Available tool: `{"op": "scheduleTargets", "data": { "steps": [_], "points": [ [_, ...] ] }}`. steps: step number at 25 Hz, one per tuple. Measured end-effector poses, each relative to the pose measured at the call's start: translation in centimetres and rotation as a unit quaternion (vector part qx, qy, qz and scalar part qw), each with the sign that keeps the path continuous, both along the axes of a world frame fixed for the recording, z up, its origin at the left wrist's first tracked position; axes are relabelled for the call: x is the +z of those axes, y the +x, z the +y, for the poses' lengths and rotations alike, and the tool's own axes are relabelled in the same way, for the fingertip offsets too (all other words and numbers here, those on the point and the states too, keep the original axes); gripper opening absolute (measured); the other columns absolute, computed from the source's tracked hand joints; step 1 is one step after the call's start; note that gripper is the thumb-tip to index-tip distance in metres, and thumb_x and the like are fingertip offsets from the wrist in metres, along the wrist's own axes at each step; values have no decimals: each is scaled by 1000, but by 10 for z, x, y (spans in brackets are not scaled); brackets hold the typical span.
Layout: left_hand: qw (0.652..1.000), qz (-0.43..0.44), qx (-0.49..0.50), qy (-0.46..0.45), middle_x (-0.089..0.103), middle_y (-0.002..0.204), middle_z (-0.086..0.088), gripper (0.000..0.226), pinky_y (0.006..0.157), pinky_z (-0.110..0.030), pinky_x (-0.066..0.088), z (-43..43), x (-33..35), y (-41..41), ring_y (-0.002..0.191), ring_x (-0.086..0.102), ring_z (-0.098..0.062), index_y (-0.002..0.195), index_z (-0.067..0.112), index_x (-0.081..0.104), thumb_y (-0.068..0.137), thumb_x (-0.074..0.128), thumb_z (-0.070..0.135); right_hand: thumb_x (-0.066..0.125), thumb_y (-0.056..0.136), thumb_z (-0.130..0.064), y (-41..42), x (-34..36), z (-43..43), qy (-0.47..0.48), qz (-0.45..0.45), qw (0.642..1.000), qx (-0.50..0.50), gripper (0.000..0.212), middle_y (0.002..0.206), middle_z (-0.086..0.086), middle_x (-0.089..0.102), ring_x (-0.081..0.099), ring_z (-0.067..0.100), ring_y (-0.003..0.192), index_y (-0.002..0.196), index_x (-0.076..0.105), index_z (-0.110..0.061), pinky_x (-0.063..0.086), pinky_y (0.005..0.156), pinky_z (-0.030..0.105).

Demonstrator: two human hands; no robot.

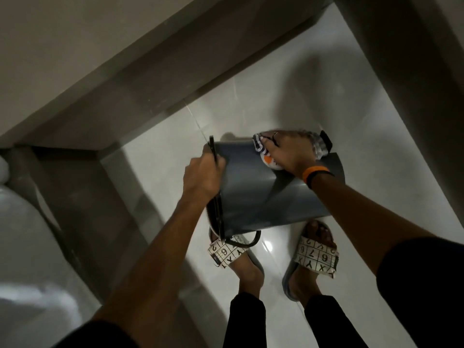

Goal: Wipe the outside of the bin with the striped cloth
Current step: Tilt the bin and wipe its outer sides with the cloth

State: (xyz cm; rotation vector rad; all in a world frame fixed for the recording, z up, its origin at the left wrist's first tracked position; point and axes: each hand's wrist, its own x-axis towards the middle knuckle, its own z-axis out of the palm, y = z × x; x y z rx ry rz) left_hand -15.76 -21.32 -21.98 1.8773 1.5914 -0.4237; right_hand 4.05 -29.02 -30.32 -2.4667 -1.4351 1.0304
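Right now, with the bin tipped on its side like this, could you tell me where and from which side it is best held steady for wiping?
Grip the dark rim at the open mouth, from the person's left, as the left hand does. The bin lies tipped, mouth to the left, so the rim offers a thin edge to pinch, leaving the grey wall free for the right hand pressing the striped cloth.
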Motion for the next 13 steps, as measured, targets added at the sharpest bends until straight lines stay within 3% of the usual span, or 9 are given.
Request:
{"op": "scheduleTargets", "data": {
  "steps": [3,7,10,13],
  "points": [
    [996,-4,-74,45,65,116,-26,33,84,-44,48,16,6,32,105,62,-47,129,3,50,104,41,23,45,106,-38,10,9,14,31,38,999,-7,38,141,10,65,59,34,131,134,66,-24,45,109,40],
    [990,-28,-88,103,47,147,-23,63,98,-50,52,-16,14,32,113,63,-40,156,12,22,100,45,29,33,104,-47,-34,38,-39,166,-16,981,96,55,164,6,39,31,30,153,155,39,-30,19,127,50],
    [990,-107,-50,74,35,159,-22,71,102,-53,52,-68,18,7,130,55,-39,157,8,23,94,29,41,27,106,-50,-57,44,-74,161,-30,969,183,55,168,4,32,21,28,157,158,33,-33,14,128,51],
    [980,-162,-18,112,37,157,-24,65,97,-57,55,-91,6,-11,133,52,-44,150,-1,34,103,25,41,24,105,-51,-63,37,-54,113,-48,976,183,55,169,1,29,19,27,160,159,27,-37,15,129,56]
  ]
}}
